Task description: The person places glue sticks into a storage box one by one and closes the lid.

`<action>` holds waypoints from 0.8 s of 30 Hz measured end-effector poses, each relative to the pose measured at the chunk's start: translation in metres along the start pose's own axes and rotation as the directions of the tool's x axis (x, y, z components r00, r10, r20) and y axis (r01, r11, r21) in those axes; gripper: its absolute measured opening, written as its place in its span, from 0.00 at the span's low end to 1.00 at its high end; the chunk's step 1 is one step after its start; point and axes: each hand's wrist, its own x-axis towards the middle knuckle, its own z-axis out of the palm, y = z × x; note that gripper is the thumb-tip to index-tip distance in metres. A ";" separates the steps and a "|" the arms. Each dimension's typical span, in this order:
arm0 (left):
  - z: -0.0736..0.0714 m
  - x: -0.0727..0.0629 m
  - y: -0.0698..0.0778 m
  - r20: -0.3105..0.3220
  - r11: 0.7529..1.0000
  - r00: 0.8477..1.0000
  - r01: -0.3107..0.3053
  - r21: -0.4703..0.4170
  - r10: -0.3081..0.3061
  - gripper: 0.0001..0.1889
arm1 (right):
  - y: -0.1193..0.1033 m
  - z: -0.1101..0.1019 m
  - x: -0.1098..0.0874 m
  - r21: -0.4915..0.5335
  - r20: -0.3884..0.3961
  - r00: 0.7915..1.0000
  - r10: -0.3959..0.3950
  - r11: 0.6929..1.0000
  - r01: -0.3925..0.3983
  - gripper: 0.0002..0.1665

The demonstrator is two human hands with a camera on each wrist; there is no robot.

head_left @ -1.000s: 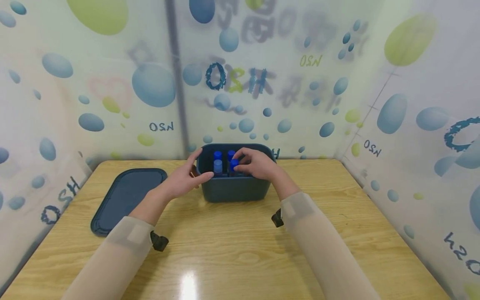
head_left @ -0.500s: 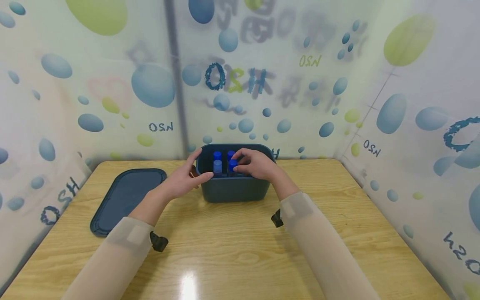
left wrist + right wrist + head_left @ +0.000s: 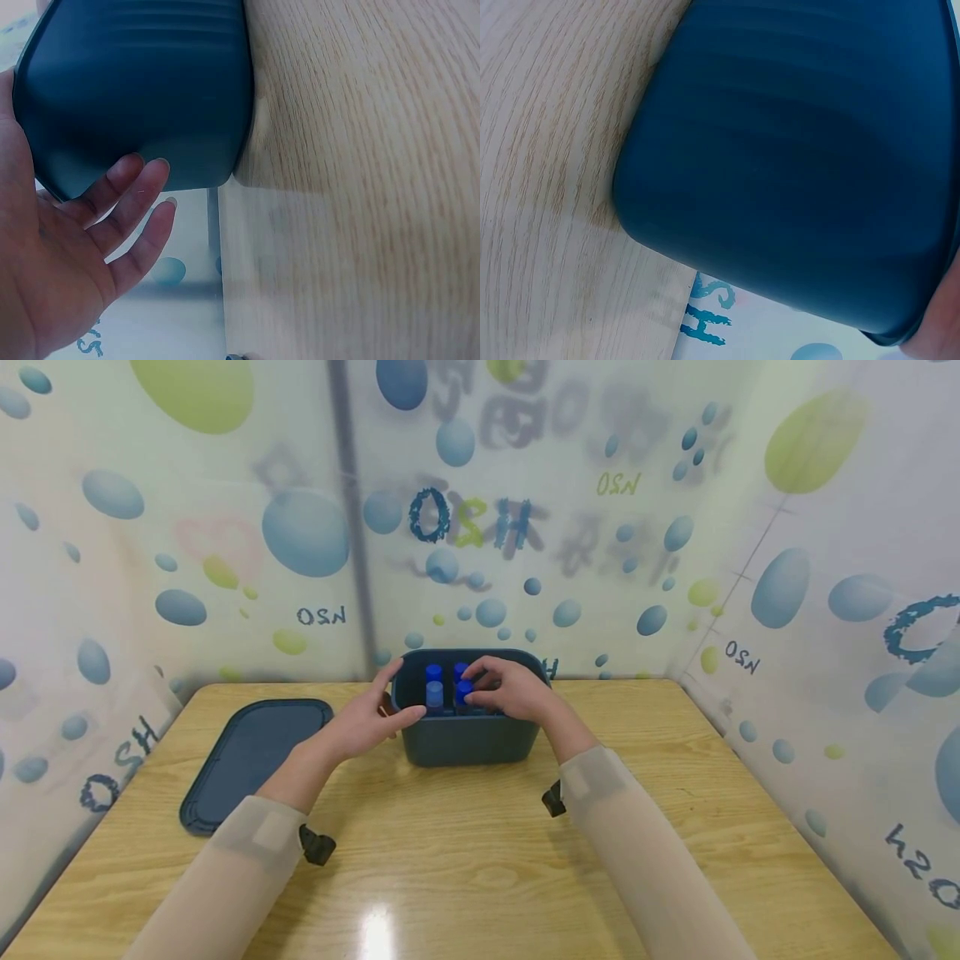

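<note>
Pinching a blue-capped bottle (image 3: 463,690) between thumb and fingers of the right hand (image 3: 513,687), down inside the dark blue-green plastic bin (image 3: 468,743), at the front right of a cluster of four. Grouped there with two more blue tops (image 3: 433,672) behind and a paler blue top (image 3: 435,695) at front left. Touching the bin's left end with the left hand (image 3: 365,722), with fingers spread apart at the outer wall and thumb at the front rim. Having a dark blue lid (image 3: 258,760) with rounded corners flat on the wood-grain table (image 3: 465,843), left of the bin, and, beyond, a pale backdrop (image 3: 615,602) printed with bubbles and mirrored lettering.
</note>
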 end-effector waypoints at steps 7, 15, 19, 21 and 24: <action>-0.001 -0.001 0.000 0.005 1.000 1.000 -0.004 -0.013 0.004 0.57 | 0.001 0.000 -0.003 0.028 -0.045 0.998 -0.052 0.998 0.053 0.24; -0.001 -0.002 0.000 0.001 1.000 1.000 -0.004 -0.010 0.004 0.56 | 0.003 -0.001 -0.003 0.007 -0.084 0.991 -0.101 0.995 0.102 0.25; -0.001 -0.001 0.000 -0.002 1.000 1.000 -0.004 -0.007 0.004 0.56 | 0.004 -0.001 -0.004 -0.015 -0.104 0.987 -0.122 0.993 0.121 0.25; 0.000 -0.001 -0.001 -0.004 1.000 1.000 -0.004 -0.006 0.004 0.56 | 0.004 -0.002 -0.005 -0.017 -0.116 0.984 -0.132 0.991 0.131 0.26; 0.001 0.000 -0.001 -0.008 1.000 1.000 -0.003 -0.005 0.003 0.56 | 0.005 -0.002 -0.007 -0.021 -0.153 0.978 -0.145 0.989 0.143 0.26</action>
